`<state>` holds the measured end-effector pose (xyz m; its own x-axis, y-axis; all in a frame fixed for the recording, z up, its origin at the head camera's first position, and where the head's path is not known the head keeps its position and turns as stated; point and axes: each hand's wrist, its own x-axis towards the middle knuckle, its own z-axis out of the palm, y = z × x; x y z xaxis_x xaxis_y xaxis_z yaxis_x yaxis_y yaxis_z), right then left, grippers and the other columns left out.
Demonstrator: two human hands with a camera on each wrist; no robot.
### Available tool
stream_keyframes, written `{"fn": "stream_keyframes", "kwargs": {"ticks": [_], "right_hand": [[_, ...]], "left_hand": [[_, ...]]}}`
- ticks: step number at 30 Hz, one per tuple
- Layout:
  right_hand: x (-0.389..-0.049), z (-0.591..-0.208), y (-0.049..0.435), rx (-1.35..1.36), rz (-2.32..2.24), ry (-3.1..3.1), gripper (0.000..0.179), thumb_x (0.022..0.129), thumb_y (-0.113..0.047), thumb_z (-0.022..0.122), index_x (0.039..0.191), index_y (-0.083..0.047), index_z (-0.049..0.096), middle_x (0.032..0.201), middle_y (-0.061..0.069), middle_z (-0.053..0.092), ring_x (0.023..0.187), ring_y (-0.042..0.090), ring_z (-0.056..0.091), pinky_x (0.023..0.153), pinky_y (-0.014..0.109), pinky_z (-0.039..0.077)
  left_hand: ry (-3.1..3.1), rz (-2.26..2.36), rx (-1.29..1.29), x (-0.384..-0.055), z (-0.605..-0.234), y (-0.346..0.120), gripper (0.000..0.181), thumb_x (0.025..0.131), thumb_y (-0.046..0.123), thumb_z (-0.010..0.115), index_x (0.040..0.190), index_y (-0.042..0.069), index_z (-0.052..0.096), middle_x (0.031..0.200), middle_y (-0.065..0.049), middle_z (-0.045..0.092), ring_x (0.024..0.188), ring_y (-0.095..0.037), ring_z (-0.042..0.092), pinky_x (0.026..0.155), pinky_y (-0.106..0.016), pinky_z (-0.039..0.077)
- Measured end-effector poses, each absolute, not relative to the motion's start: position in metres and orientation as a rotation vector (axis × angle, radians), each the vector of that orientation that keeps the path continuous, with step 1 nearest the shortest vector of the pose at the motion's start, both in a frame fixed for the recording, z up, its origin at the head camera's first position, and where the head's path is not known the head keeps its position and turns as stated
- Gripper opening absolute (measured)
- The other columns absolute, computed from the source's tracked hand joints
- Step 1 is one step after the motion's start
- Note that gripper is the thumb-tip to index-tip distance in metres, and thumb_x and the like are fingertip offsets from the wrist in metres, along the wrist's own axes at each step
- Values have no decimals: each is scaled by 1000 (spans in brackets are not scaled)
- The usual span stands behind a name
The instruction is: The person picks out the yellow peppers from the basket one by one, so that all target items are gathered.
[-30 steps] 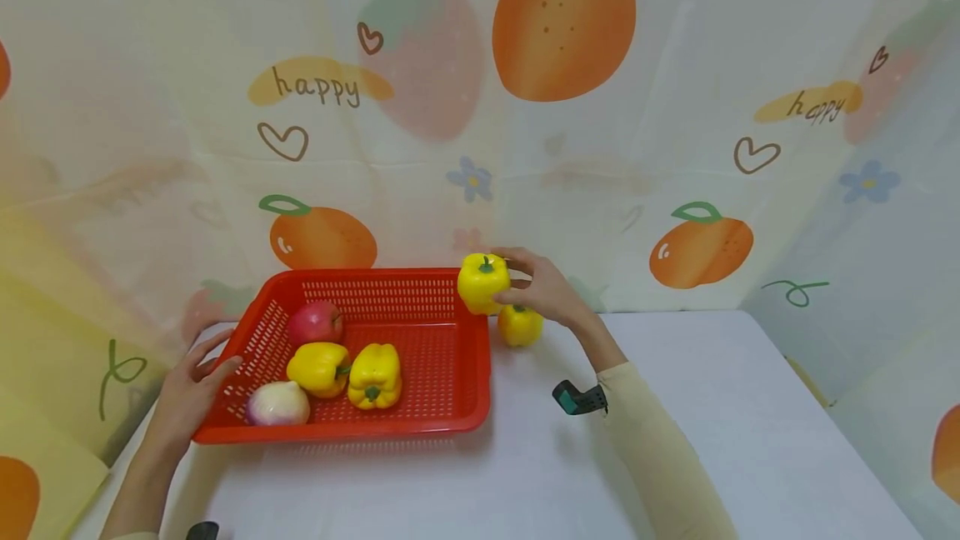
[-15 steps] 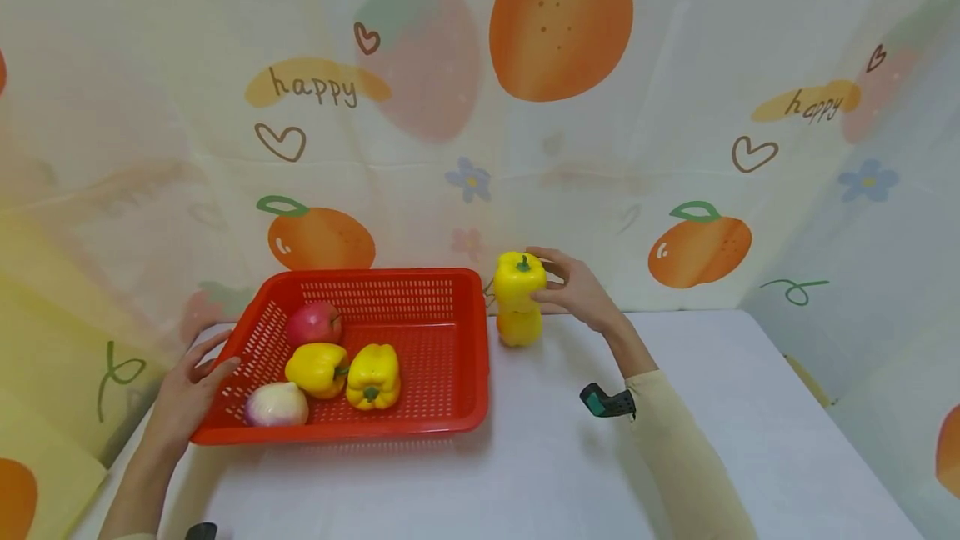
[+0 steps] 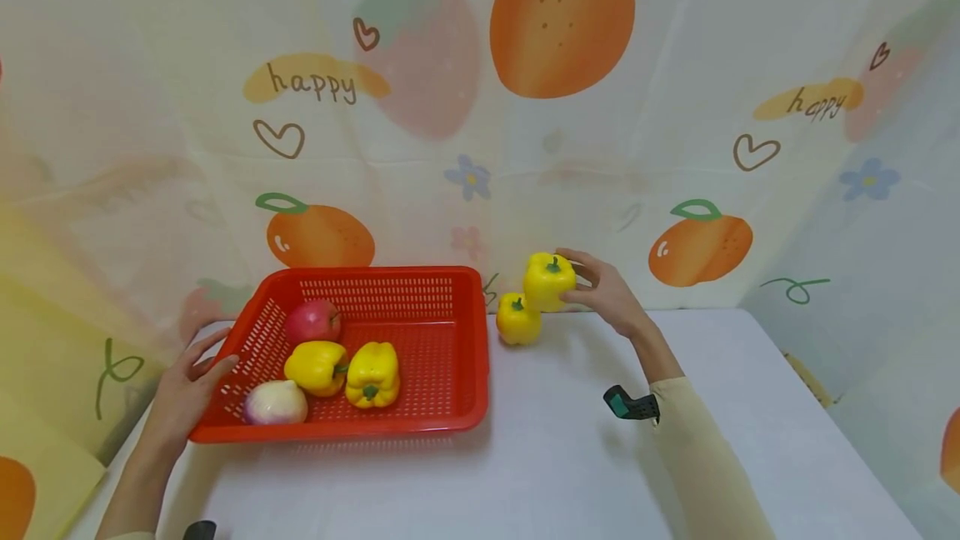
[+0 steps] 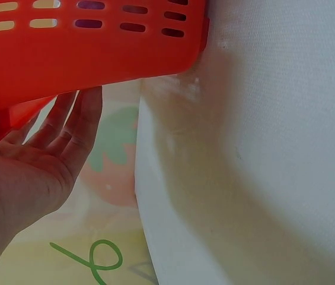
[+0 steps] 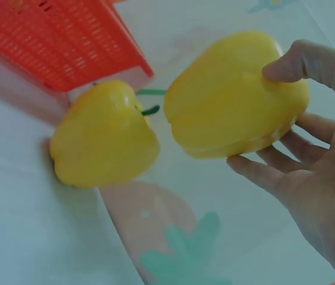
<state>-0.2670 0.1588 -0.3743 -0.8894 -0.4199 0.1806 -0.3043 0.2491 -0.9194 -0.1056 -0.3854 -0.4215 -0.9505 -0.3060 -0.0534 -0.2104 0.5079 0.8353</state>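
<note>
Rightward from the red basket (image 3: 471,357), the yellow pepper (image 3: 549,282) has moved since the earlier frames, past the second pepper (image 3: 518,321). Brown script on the backdrop (image 3: 585,165) reads "happy" twice, far left and far right.

Glossy and smoothly lobed, the moved pepper has a short green stem on top. The right hand (image 3: 603,290) grasps it from its right side, thumb and fingers spread around it. It is just right of the second pepper, which stands on the table (image 3: 570,440); the right wrist view shows a narrow gap between them. The left hand (image 3: 187,382) grips the basket's left rim.

Beyond both peppers runs the table's far edge, near the backdrop. White tabletop stretches right and near from them; the basket's right wall bounds them on the left.
</note>
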Motion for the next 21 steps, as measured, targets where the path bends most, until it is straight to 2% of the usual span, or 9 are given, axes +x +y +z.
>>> {"fn": "stream_keyframes", "kwargs": {"ticks": [2,6,13,21], "right_hand": [[-267,-375,163,-699,-1731,2405,65,87,-4,66,147,-2,40,153,16,37,140,37,34,109,51,33],[-269,-377,174,-696,-1733,2413,65,88,-4,66,148,-2,40,153,16,37,140,37,33,110,52,33],[-268,-383,191,-662,-1734,2432,68,87,1,64,149,2,36,152,19,36,138,39,34,110,54,31],[-268,-394,193,-631,-1694,2438,66,87,0,63,148,-1,38,154,18,35,140,40,32,108,55,34]], "left_hand": [[-2640,-1438,452,-106,-421,-386,65,102,39,48,153,4,27,141,-38,40,97,-10,57,66,-14,48],[-2629,-1452,449,-105,-421,-386,65,102,39,48,153,5,27,141,-38,40,86,9,49,66,-15,49],[-2636,-1446,471,-106,-422,-386,66,102,40,49,153,5,27,141,-37,40,91,1,53,66,-14,48],[-2606,-1468,442,-105,-424,-386,66,102,39,50,153,5,28,141,-38,40,81,16,47,66,-14,49]]}}
